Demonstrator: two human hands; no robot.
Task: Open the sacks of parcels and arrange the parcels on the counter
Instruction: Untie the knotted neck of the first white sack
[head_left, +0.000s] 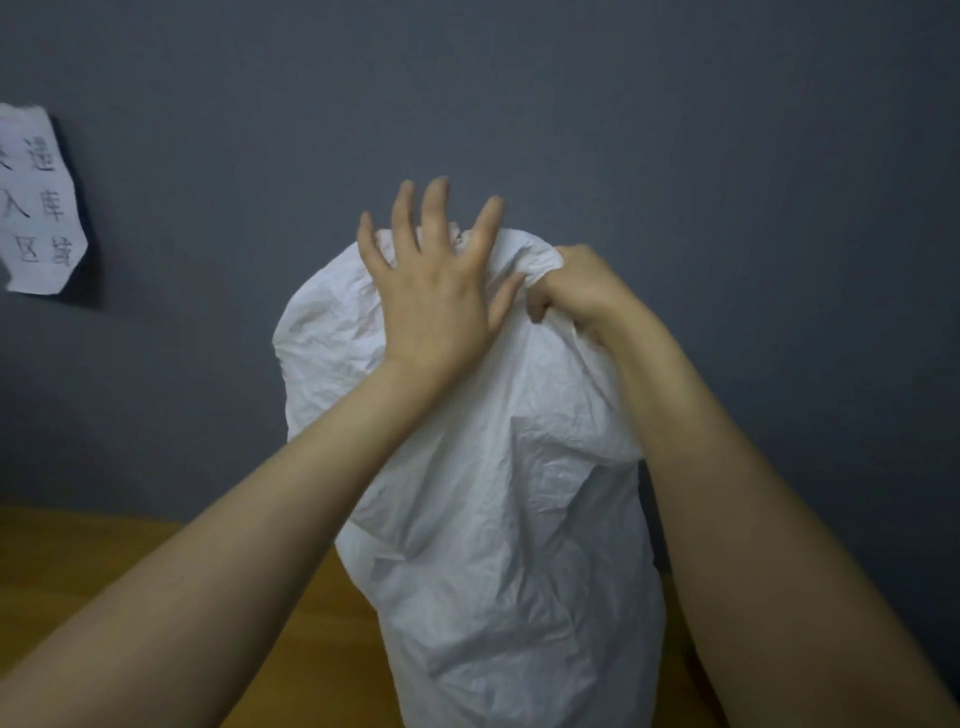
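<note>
A tall, crinkled white plastic sack (498, 519) stands on the wooden counter (104, 561). The left hand (431, 291) lies splayed flat against its top; the right hand (576, 291) grips the bunched neck.

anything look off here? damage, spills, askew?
Only the paper notice at far left: ragged torn edges, and it seems to lift off the wall. The white sack stands intact on the counter, nothing spilled.

Inside of the white sack (493, 519) hidden, its bottom cut off by the lower edge, right hand (576, 291) fingertips buried in the top folds, left hand (436, 301) palm hidden against the sack, paper sign (39, 202) cut off at the left edge
</note>
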